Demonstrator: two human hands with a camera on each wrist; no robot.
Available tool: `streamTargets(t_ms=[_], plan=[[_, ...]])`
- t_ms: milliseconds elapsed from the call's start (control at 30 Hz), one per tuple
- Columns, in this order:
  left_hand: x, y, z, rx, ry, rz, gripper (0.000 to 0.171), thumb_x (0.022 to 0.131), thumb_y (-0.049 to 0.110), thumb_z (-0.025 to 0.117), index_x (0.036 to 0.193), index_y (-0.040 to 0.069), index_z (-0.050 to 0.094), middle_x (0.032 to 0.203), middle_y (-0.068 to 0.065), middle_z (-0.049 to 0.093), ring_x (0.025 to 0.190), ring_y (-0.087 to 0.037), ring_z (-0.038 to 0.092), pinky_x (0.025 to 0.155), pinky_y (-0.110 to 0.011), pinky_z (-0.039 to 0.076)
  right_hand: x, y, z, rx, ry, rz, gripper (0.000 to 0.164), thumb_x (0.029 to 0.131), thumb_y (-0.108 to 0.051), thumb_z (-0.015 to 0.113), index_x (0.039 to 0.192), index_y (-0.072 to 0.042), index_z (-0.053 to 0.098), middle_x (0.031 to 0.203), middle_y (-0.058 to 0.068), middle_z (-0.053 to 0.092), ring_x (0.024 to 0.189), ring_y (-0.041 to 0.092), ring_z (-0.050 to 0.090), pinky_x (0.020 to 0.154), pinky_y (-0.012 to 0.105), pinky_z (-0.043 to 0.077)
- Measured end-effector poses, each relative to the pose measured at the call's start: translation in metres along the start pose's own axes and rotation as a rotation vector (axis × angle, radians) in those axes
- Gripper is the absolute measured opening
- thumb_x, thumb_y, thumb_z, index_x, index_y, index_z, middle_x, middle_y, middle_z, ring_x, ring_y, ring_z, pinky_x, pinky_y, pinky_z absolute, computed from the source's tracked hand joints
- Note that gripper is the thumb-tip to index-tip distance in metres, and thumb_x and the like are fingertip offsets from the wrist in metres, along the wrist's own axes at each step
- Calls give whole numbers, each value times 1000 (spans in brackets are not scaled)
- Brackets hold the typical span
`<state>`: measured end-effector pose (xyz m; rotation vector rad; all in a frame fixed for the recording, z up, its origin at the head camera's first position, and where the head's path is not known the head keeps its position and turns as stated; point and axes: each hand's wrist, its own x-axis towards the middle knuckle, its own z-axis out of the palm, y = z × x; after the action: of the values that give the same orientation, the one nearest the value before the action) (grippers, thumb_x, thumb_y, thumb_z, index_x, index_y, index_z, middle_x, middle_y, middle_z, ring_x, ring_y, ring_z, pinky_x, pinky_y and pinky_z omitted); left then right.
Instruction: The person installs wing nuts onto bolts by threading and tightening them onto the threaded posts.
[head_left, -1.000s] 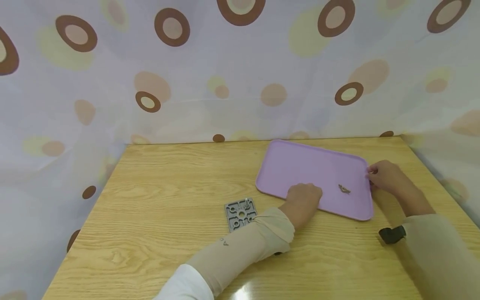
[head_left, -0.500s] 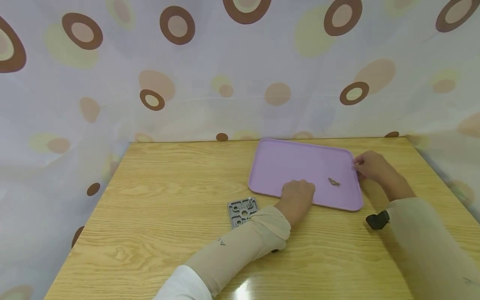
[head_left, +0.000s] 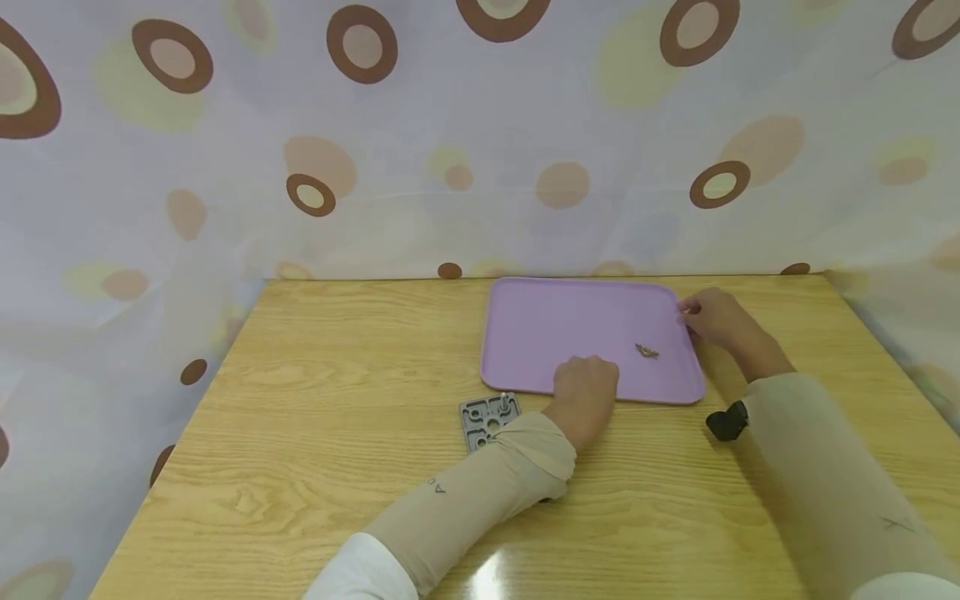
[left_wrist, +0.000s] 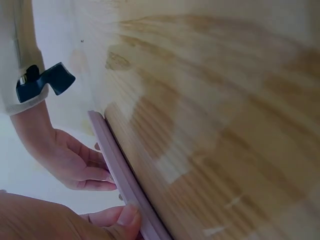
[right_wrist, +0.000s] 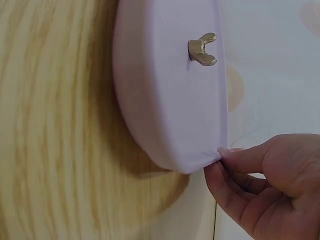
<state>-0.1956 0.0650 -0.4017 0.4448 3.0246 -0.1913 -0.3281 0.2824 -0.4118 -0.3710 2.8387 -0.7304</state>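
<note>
A patterned cloth hangs behind and on both sides of my wooden table. On the table's far right part lies the purple tray, its long axis running left to right, close to parallel with the back edge. My left sleeve slants in from the front, my right sleeve from the right. What matters most is how the tray sits between my two hands: it spreads away from my left hand, which is on the near long side right of the middle, and it lies wholly to the left of my right hand, which is on the right short side toward the back. My left hand pinches the rim, thumb on the outer face and fingers over the other side; my right hand pinches the short side's rim between thumb and forefinger. So the right hand is nearer the far right corner, and the left is nearer the front. A grey metal plate lies on the table just in front of the tray, partly hidden by my left sleeve. Smallest is a brass-coloured wing nut, inside the tray toward its right end, between my hands and touching neither.
</note>
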Motion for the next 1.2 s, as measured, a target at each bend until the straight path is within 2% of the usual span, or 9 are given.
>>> streamTargets(t_ms=[133,333,467,667,867,933,1100,1167,1200], plan=[[0,-1,-4,9,-19,-9,6,88,21,65,88,24,70,79,6,66,68,-11,61,47,-25,46,5,-4,-1,-11,16,-2,32,92,-3,52,115,19,54,100,30,60,78,27,58,65,35,48],[-2,-3,-7,41,-6,-9,7,88,22,65,87,24,71,78,6,66,68,-9,60,47,-24,46,10,-16,0,-13,22,9,31,92,-2,50,115,18,54,102,29,59,82,31,54,68,38,46],[-4,-5,-7,32,-38,-28,5,87,21,66,89,23,70,80,6,66,71,-10,59,48,-24,46,12,-20,4,-19,36,-7,32,91,-2,50,116,18,54,107,32,58,84,32,54,70,38,46],[-5,-7,-6,32,-68,-36,6,86,22,68,92,22,70,80,4,65,71,-11,59,47,-24,44,13,-22,7,-23,49,-29,32,92,-2,49,117,18,53,113,35,54,88,34,55,76,45,46],[-5,-12,-1,-10,-20,-19,4,86,19,67,89,21,69,78,3,65,68,-12,60,48,-26,47,15,-23,16,-63,97,-51,31,92,-1,46,116,17,54,110,35,55,87,36,54,78,48,45],[-7,-15,1,-33,-2,-13,4,86,17,66,88,20,68,78,3,65,68,-13,61,51,-27,48,15,-24,22,-83,117,-73,26,92,0,44,107,16,58,103,35,56,85,37,53,75,49,45],[-18,-21,2,-66,15,6,5,88,15,64,89,19,66,79,2,64,71,-14,61,55,-28,49,5,-28,35,-110,160,-140,29,93,3,40,112,19,54,109,41,47,103,50,46,89,56,39],[-23,-22,1,-69,31,30,5,88,15,64,90,19,65,80,2,62,72,-14,59,55,-28,49,-2,-28,35,-99,182,-147,35,94,1,41,122,20,46,118,42,40,111,52,41,94,57,34],[-25,-23,0,-70,49,45,5,89,15,63,92,18,65,82,2,62,73,-14,58,56,-28,49,-6,-28,33,-96,199,-158,34,94,0,43,122,19,48,119,41,41,110,51,42,93,57,35]])
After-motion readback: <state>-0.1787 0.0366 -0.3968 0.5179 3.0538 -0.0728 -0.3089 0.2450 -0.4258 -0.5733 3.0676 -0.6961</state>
